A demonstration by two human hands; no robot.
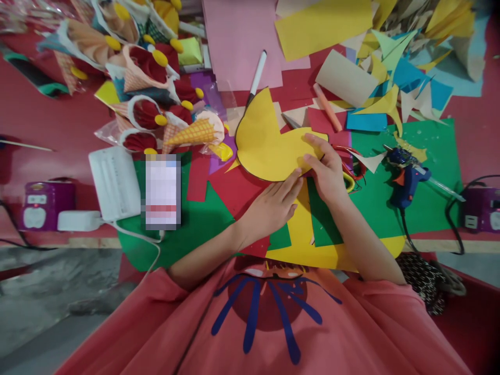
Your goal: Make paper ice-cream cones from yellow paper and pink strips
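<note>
Just right of the frame's centre, the left hand (273,202) was held flat, fingers (288,185) extended; beside it, the right hand (328,174) was half-curled.

Green sheet (377,208): bare gap between right forearm (359,229) and glue gun (406,187).
Scissors (352,180): obstacle just beside right hand (326,172).
Phone (162,192): blocks room left of left forearm (211,247).

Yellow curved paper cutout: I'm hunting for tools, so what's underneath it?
Past the upper edge of the cutout, a grey pointed blade shows; past its lower edge, red paper. What lies between is covered.
</note>
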